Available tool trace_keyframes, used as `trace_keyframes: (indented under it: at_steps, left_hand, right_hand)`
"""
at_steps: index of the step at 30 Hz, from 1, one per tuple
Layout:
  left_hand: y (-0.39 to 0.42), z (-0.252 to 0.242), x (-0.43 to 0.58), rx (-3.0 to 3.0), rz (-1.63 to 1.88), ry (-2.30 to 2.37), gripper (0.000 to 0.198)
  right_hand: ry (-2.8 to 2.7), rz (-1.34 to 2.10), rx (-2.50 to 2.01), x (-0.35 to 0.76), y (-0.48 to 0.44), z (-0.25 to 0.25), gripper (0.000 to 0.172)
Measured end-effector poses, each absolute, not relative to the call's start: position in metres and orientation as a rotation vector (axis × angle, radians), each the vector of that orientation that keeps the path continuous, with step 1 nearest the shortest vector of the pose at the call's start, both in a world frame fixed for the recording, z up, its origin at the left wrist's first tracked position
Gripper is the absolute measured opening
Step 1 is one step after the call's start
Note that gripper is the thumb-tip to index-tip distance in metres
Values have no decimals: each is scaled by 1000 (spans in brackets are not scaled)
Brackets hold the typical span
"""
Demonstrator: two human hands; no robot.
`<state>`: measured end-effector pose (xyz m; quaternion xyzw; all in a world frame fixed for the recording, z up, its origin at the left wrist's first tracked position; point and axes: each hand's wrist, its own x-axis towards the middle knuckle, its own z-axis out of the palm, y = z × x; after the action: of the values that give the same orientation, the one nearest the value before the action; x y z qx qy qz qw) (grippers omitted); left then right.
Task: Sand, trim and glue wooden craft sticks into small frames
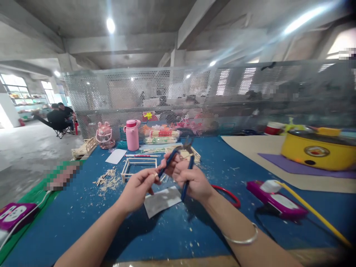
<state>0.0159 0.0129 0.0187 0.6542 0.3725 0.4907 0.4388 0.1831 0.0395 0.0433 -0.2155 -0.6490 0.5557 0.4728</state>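
My right hand (191, 178) grips blue-handled cutting pliers (182, 159), jaws pointing up and away over the blue table (83, 211). My left hand (139, 187) is pinched shut on a small piece of light wooden stick (156, 174), held close to the pliers' left handle. A frame of thin wooden sticks (139, 165) stands just behind my hands. Wood offcuts (109, 180) lie scattered to its left. A grey sheet (161, 200) lies flat below my hands.
A purple glue gun (275, 200) with a yellow cord lies at right, a red ring (229, 193) beside my right wrist. A pink bottle (132, 134), stick bundles and a yellow pot (318, 152) stand farther back. People sit far left.
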Motion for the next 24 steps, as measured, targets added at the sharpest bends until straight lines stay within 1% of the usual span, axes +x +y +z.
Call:
trace_keyframes:
  at_steps: [3, 5, 8, 10, 15, 19, 24]
  left_hand:
    - [18, 20, 11, 1511, 1368, 1050, 40]
    - [21, 19, 10, 1498, 1431, 1083, 40]
    - [22, 16, 10, 1528, 1456, 1090, 39]
    - [23, 14, 11, 1544, 1458, 1091, 38]
    - [22, 12, 11, 1604, 1458, 1109, 33]
    - [21, 13, 10, 1656, 1473, 1121, 26]
    - [21, 11, 11, 1675, 1515, 1127, 23]
  right_hand:
    - [-1703, 1120, -725, 195, 45, 43, 71]
    - [-1829, 954, -881, 198, 47, 39, 72]
    - [-2069, 620, -1009, 196, 46, 31, 72]
    - [-2224, 455, -1033, 192, 44, 27, 75]
    - [-2385, 301, -1083, 187, 39, 24, 79]
    - [-2430, 251, -1130, 185, 36, 26, 79]
    - [-2423, 190, -1199, 183, 34, 28, 83]
